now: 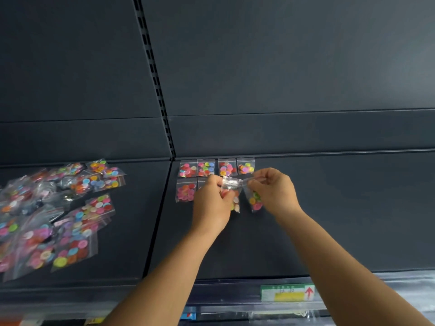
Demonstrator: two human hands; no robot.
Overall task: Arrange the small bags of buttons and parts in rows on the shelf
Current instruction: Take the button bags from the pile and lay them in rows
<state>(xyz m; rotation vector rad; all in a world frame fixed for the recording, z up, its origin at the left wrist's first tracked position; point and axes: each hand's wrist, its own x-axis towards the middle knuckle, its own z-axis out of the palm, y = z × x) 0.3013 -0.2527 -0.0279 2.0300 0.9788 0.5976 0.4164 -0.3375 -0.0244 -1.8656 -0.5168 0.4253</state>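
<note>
Several small clear bags of coloured buttons (216, 167) lie in a row along the back of the dark shelf (329, 208). A second row starts below it with a bag of pink buttons (186, 192); another bag beside it is mostly hidden by my left hand. My left hand (211, 203) pinches the top of a small button bag (233, 191). My right hand (274, 190) pinches the top of a second bag (254, 201) that hangs down beside the first. Both hands are just below the back row.
A loose heap of button and parts bags (54, 215) covers the left shelf section. A slotted upright (155, 78) divides the two sections. A price label (288, 293) sits on the shelf's front rail. Dark back panels rise behind.
</note>
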